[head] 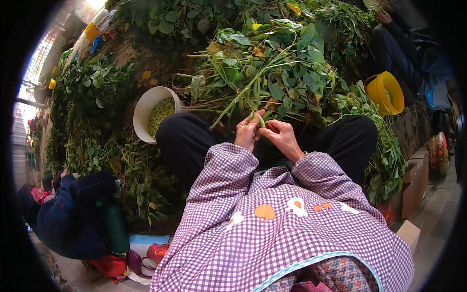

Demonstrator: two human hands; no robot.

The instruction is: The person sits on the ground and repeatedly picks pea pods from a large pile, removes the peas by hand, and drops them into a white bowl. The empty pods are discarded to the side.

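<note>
My left hand (247, 132) holds green bean pods (262, 121) between its thumb and fingers, in front of my lap. The fingertips of my right hand (284, 135) pinch the lower end of one pod. Something small and red (271, 127) shows at my right fingers; I cannot tell what it is. Just beyond both hands lies a heap of uprooted bean plants (251, 73) with leaves, stems and hanging pods. Beside my left knee a white bucket (143, 118), tilted towards me, contains many shelled green beans (161, 112).
A yellow bucket (377, 93) stands beyond my right knee, near another person (408, 54). Another seated person (69, 215) is at the lower left. More bean plants (95, 80) cover the ground at left. Cardboard boxes (416, 182) stand at right; bags (136, 261) lie at lower left.
</note>
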